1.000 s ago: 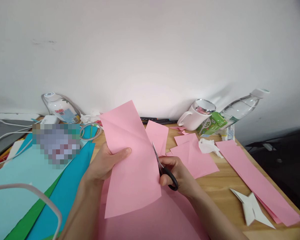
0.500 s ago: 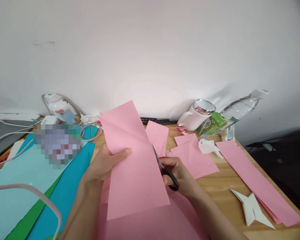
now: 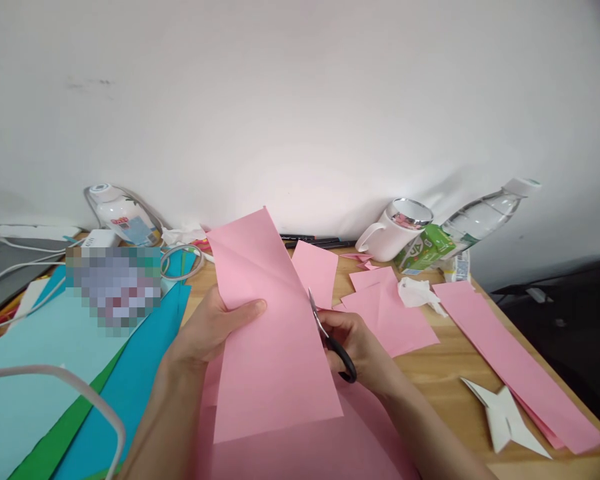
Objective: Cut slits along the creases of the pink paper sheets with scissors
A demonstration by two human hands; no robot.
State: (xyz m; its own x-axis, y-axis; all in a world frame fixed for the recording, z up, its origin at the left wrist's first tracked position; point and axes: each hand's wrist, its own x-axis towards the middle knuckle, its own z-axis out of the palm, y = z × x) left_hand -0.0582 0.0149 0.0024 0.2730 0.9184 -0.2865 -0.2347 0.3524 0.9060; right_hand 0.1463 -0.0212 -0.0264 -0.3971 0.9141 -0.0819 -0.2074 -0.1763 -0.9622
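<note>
A sheet of pink paper with a faint crease is held up in front of me. My left hand pinches its left edge, thumb on the near face and fingers behind. Black-handled scissors are in my right hand, with the blades at the sheet's right edge and pointing up and away. Part of the lower blade is hidden by the paper. More pink paper lies underneath, near my body. Beyond the scissors, a pink sheet and several folded pink pieces rest on the wooden table.
To the right are long pink strips, a white folded paper star and a crumpled tissue. A white mug, green carton and clear bottle stand behind. Blue sheets, a tape roll and a cable lie left.
The held sheet has shifted slightly right, its top edge a little lower. The scissors tip has moved slightly, still at the right edge. Both hands keep their grips.
</note>
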